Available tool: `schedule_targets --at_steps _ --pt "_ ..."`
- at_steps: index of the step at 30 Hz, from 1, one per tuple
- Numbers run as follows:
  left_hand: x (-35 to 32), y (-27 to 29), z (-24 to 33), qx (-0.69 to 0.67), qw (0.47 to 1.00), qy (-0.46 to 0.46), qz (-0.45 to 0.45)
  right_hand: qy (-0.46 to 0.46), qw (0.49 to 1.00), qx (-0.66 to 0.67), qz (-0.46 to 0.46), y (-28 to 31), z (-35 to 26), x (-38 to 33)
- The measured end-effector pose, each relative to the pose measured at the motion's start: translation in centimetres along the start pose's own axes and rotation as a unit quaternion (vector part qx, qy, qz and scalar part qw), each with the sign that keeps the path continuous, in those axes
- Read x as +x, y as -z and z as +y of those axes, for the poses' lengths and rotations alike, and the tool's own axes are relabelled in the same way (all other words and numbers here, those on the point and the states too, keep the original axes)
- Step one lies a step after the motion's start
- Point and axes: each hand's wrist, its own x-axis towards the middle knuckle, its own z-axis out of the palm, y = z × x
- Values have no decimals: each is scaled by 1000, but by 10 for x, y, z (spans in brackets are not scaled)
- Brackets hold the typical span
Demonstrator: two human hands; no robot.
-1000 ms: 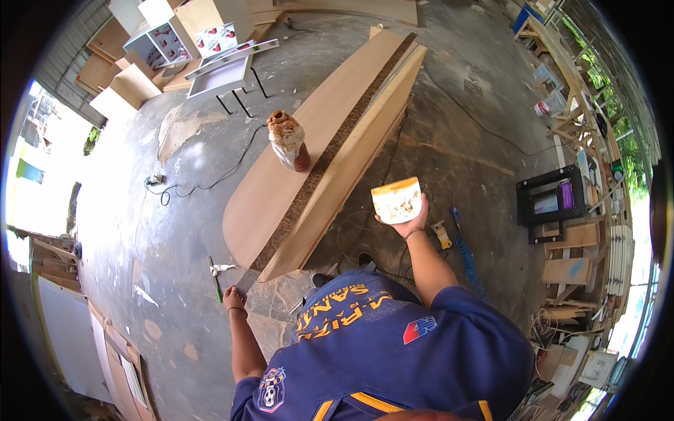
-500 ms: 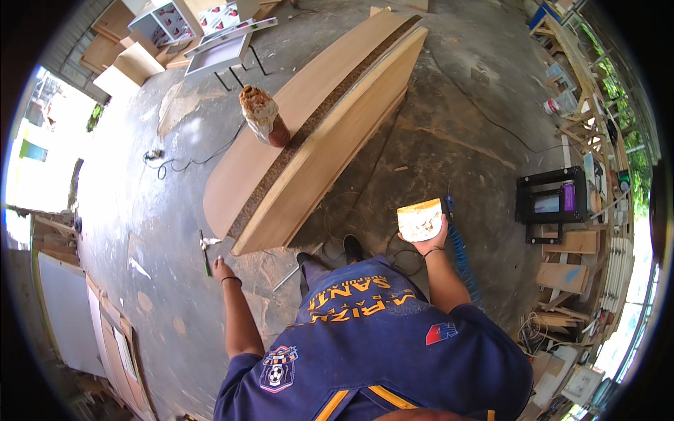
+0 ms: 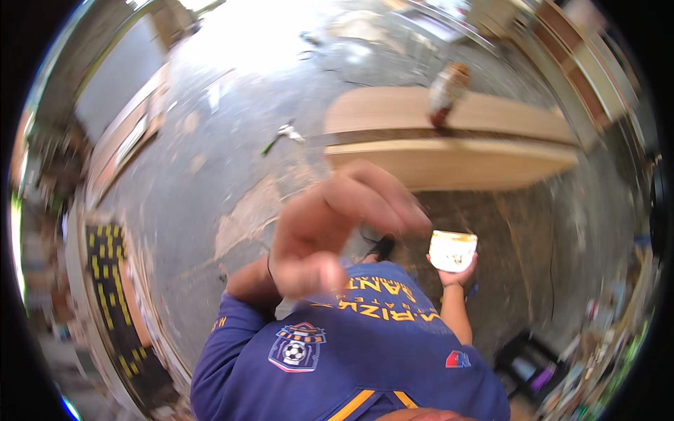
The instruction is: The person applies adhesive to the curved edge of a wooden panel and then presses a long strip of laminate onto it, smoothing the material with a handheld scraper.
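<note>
My left hand (image 3: 337,224) is raised close to the camera, blurred, fingers curved and apart from the thumb, with nothing visible between them. Lower right, my right hand (image 3: 460,274) grips a flat white piece (image 3: 453,250) with a straight, orange-brown stained upper edge and dark smears. Whether it is a board or a cut tub I cannot tell. Beyond the hands lies a long wooden piece (image 3: 449,163) with a rounded end and a dark brown strip. On its top stands a brown container smeared with white (image 3: 447,95), touched by neither hand.
A green-handled tool (image 3: 282,137) lies on the grey floor to the left. Panels (image 3: 133,133) lean along the left side, near a black sheet with yellow marks (image 3: 116,302). A black frame (image 3: 531,368) stands at the lower right; shelving (image 3: 583,63) is at the upper right.
The view has turned left, so the wooden piece and container appear farther right. My left hand has risen from near the floor tool toward the camera. My right hand still holds the white piece.
</note>
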Motion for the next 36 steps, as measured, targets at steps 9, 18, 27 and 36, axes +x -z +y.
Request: schedule_targets --at_steps 9,18,27,36 --pt "-83 -37 167 44 987 -144 49 -175 971 -150 -63 -55 93 5" --pt "-117 -74 197 104 972 -174 119 -282 922 -211 -161 -106 171 6" --pt "-98 -51 208 16 985 -101 136 -321 919 -72 -217 -119 147 23" --pt "-200 112 44 189 884 144 404 -180 948 42 -257 -104 92 -6"
